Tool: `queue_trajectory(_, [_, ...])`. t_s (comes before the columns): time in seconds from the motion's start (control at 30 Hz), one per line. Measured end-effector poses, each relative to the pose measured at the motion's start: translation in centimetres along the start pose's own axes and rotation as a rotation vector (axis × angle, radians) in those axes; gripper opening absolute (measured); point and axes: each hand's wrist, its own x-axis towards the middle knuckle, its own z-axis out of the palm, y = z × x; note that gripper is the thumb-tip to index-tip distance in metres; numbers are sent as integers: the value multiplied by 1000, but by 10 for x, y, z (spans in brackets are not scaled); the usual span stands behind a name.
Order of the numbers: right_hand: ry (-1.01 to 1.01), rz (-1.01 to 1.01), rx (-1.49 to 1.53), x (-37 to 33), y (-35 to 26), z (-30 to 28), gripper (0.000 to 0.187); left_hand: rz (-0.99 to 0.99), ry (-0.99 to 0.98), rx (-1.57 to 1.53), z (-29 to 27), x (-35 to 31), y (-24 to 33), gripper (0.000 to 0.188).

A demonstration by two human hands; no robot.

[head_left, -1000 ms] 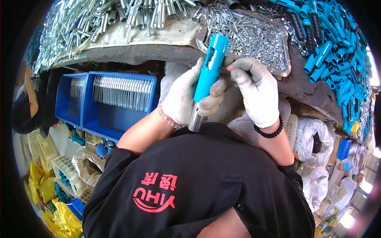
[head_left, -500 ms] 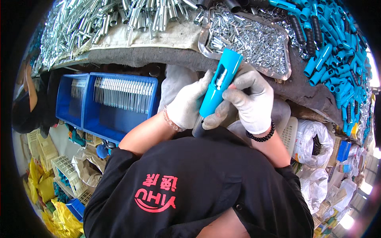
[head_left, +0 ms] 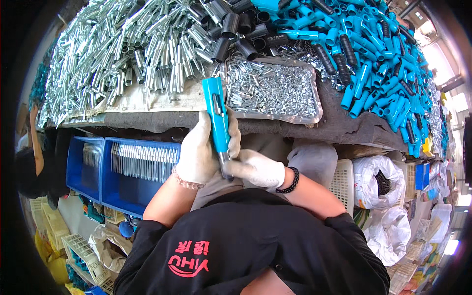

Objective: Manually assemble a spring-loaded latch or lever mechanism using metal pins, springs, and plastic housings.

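A teal slotted tube (head_left: 215, 115) stands almost upright in front of me, with metal showing inside its slot. My left hand (head_left: 196, 155), in a white glove, is wrapped round the tube from the left, its fingers showing along the right side. A dark sleeve-like end (head_left: 224, 160) sticks out at the bottom of the tube. My right hand (head_left: 255, 168), also gloved, is closed at this dark end, thumb and fingers against it. The tube's top reaches in front of the bench edge, beside a shallow tray of small metal parts (head_left: 273, 91).
Slotted metal tubes (head_left: 132, 54) heap the bench at left, black tubes (head_left: 231, 24) at the middle, teal tubes (head_left: 393, 73) at right. Blue bins (head_left: 140, 184) with thin metal rods stand below left. White sacks (head_left: 378, 182) and crates (head_left: 341, 184) are at lower right. Another person's arm (head_left: 37, 142) shows far left.
The teal tube has moved left and turned more upright. My right hand has shifted from beside its slot to the dark lower end. More of the bench now shows.
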Motion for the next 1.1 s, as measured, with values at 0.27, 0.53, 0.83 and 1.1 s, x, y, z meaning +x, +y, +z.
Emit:
queue_trajectory(0.27, [188,-213,-793,28,-39,7,35,226,209,-47,-9,1,26,42])
queue_trajectory(0.53, [1191,178,-1489,103,-117,-226,46,-99,264,-20,-17,-24,4,46])
queue_trajectory(0.83, [603,-347,-403,5,-102,-72,23,-163,96,504,-27,-43,26,46])
queue_trajectory(1.1, [126,-643,-538,-50,-73,-62,39,-509,-210,536,-12,-22,14,60])
